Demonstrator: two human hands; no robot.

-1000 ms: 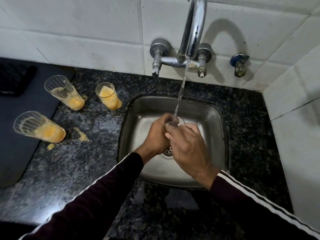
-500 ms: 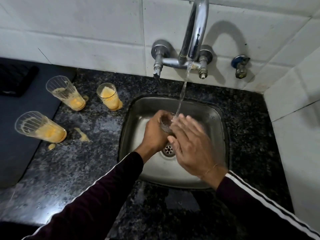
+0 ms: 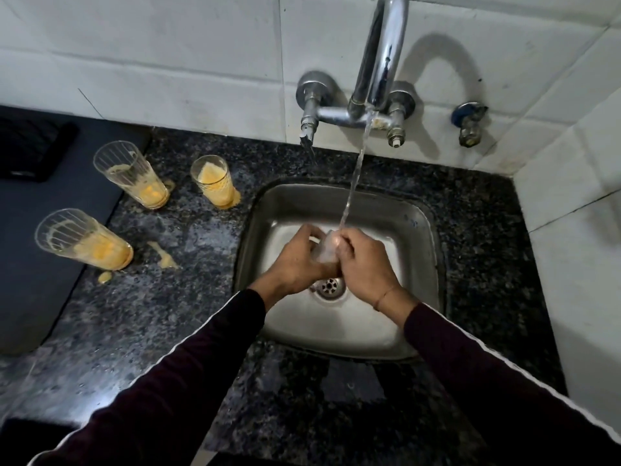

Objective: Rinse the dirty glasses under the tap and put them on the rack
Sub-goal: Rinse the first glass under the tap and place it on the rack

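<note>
Left hand (image 3: 297, 260) curled round a clear glass (image 3: 327, 248), gripping it from the left; right hand (image 3: 364, 264) closed against the same glass from the right, fingers bent over its top. Glass held low inside the steel sink (image 3: 416, 227), just above the drain (image 3: 330, 286), largely hidden between the two hands (only a pale, wet, see-through patch showing). Thin stream of water (image 3: 354, 176) falling from the chrome tap (image 3: 379, 62) straight onto the glass. Open basin floor to the right of the hands and toward the near rim; sink walls close on every side. Beyond the rim, speckled dark stone counter (image 3: 168, 314), with a broad bare stretch nearest the body. Left of the sink, three dirty ribbed glasses standing apart, each streaked and pooled with yellow residue: one (image 3: 213, 185) nearest the sink, one (image 3: 132, 174) farther left, one (image 3: 82, 238) nearer the counter's left edge. Yellow smears (image 3: 163, 253) on the stone beside that last glass. Dark mat (image 3: 40, 264) touching the counter's left side. White tiled wall (image 3: 168, 62) behind the tap and along the right.
</note>
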